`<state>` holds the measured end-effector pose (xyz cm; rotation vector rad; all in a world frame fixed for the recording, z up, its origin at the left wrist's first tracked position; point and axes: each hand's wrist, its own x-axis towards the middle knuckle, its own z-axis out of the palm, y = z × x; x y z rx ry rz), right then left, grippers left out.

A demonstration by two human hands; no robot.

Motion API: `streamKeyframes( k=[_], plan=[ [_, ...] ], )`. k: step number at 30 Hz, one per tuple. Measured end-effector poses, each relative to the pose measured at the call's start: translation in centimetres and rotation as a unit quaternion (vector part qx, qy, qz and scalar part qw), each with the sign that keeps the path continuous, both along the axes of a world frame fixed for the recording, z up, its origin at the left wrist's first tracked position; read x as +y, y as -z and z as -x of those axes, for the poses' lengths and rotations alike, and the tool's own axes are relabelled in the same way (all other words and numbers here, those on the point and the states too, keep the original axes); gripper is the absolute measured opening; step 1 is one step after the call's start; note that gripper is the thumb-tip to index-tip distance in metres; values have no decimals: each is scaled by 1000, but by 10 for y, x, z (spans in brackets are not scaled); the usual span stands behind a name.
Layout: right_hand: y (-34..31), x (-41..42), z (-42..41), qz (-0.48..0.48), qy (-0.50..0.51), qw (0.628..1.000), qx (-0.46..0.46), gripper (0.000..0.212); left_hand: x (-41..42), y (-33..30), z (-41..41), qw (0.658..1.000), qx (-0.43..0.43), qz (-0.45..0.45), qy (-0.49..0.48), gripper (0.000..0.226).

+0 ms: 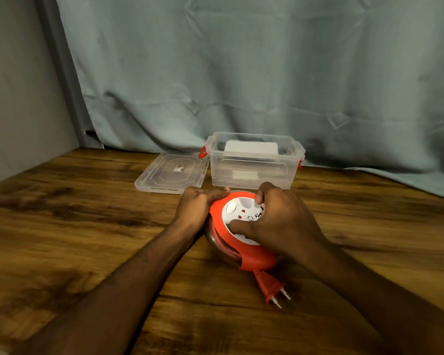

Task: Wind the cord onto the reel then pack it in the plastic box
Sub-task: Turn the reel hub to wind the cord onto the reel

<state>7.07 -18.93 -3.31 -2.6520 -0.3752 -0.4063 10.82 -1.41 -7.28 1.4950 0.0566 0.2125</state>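
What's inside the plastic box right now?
Through the clear plastic box only a white label-like panel shows at the back wall; whether it sits inside or outside is unclear. The reel is outside it.

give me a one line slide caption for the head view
Both hands, left and right, grip the orange cord reel, plug trailing toward the camera, before the open plastic box and lid.
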Motion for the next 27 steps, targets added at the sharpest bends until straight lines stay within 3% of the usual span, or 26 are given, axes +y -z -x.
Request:
streamKeyframes(
  k=[5,8,12,16,21,27],
  plan=[
    [-20,-30,-7,61,-237,970,6,35,9,-8,1,997,26,-48,60,37],
    [-31,-45,-10,17,-303,947,106,54,11,-8,3,992,27,-78,96,40],
    [-32,-48,-17,11,-297,944,145,75,13,-10,5,988,33,-89,120,37],
    [-27,-50,-20,7,-269,958,104,78,12,-16,12,971,61,-80,218,21],
    [-17,-44,-23,19,-232,971,53,73,-2,-2,5,989,37,-58,130,16],
    [-9,-31,-16,41,-195,980,0,69,-1,4,-2,994,27,-23,99,17]
  ],
)
